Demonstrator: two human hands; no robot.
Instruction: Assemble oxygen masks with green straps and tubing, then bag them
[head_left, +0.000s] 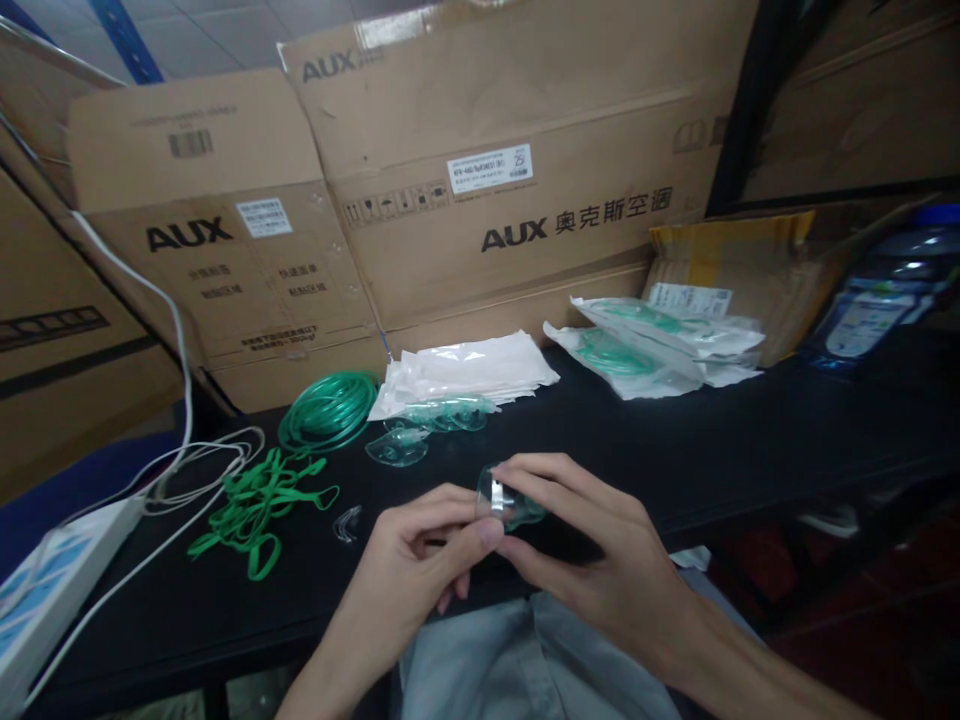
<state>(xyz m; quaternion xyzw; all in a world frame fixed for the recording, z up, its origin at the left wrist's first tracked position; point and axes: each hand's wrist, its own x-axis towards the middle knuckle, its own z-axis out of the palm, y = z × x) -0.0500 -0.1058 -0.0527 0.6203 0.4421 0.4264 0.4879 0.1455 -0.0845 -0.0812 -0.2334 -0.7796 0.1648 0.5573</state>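
Observation:
My left hand (424,555) and my right hand (592,545) meet over the front edge of the black table (750,440). Together they pinch a small clear greenish plastic mask (508,500) with a metal strip on it. The left thumb presses its lower edge, and the right fingers curl over its top and side. Two more clear masks (397,447) lie on the table just beyond. A small clear clip (346,523) rests to the left of my left hand.
Green elastic straps (259,505) and a coil of green tubing (328,408) lie at left. Stacks of clear bags (465,372) and packaged masks (660,345) sit further back. AUX cardboard boxes (510,180) form the wall behind. A white cable (176,400) and a power strip (45,590) are at far left; a water bottle (892,285) is at right.

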